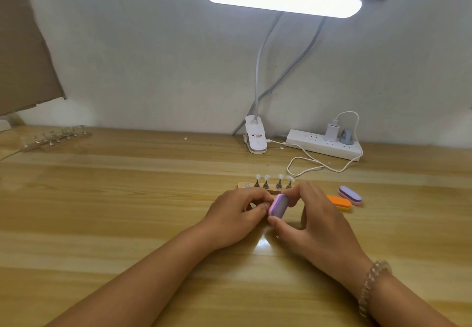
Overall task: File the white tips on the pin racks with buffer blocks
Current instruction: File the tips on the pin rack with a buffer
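Head view: right hand [314, 222] pinches purple-pink buffer block [279, 205], thumb below, fingers above. Left hand [237, 214] curled, fingertips at block's edge; what it holds is hidden. Pin rack [270, 186] just beyond knuckles: four white tips [267, 177] standing, leftmost socket bare. Judged under way, far from done. Second rack [58, 136] far beyond left hand. Lamp clamp [256, 139] label red, unreadable.

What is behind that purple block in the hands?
A wooden rack holding four white tips stands behind the purple block. The left hand and right hand cover parts of its base.
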`<state>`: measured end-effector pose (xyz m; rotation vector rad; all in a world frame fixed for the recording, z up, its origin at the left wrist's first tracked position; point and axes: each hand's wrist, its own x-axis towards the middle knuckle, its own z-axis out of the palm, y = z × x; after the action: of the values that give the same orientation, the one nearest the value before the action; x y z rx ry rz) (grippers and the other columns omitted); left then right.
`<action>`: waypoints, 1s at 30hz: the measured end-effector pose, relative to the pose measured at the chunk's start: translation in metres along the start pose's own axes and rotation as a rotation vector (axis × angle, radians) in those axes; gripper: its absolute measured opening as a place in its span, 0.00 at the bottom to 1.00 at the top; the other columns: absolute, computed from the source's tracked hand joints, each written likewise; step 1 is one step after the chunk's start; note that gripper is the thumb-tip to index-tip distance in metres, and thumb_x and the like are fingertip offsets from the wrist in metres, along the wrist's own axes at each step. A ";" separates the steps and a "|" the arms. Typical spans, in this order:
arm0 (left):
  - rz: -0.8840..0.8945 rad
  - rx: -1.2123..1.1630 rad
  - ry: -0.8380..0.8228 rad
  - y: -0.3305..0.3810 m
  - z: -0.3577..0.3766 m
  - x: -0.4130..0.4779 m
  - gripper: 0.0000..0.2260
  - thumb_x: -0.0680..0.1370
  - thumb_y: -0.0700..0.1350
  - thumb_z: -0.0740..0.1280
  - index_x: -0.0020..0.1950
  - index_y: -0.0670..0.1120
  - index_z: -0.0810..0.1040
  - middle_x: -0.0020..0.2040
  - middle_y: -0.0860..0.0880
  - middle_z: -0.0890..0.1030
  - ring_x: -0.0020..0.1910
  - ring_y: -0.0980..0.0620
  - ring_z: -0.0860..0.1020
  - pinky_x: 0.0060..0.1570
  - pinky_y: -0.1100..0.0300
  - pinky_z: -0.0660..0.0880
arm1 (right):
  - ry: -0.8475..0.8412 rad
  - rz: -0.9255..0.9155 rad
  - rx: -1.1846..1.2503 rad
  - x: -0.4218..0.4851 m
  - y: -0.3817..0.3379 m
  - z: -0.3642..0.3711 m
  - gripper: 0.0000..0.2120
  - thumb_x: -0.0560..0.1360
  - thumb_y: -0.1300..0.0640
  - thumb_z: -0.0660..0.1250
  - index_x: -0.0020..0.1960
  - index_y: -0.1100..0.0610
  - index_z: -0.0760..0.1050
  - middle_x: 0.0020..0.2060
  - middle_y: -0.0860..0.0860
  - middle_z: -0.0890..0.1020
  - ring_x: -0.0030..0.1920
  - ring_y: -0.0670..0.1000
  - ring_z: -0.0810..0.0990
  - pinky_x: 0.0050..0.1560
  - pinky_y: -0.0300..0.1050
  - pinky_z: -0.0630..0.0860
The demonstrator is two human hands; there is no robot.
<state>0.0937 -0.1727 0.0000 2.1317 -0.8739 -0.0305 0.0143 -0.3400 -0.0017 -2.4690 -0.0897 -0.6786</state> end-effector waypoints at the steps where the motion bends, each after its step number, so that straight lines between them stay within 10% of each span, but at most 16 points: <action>1: -0.002 0.000 -0.001 0.000 0.000 0.000 0.12 0.80 0.45 0.65 0.43 0.63 0.77 0.34 0.66 0.76 0.33 0.61 0.71 0.37 0.61 0.65 | 0.013 0.023 -0.005 0.001 0.000 0.000 0.14 0.68 0.44 0.74 0.47 0.44 0.72 0.44 0.39 0.74 0.40 0.38 0.73 0.37 0.41 0.69; 30: 0.016 0.035 -0.016 -0.002 0.001 -0.001 0.14 0.80 0.47 0.66 0.43 0.69 0.77 0.38 0.68 0.78 0.33 0.63 0.71 0.37 0.63 0.63 | 0.042 0.038 0.089 0.004 0.004 -0.005 0.10 0.69 0.46 0.74 0.48 0.46 0.76 0.45 0.40 0.77 0.43 0.39 0.74 0.41 0.39 0.67</action>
<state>0.0938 -0.1718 -0.0021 2.1593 -0.9068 -0.0245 0.0168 -0.3459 0.0017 -2.3641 -0.0557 -0.6947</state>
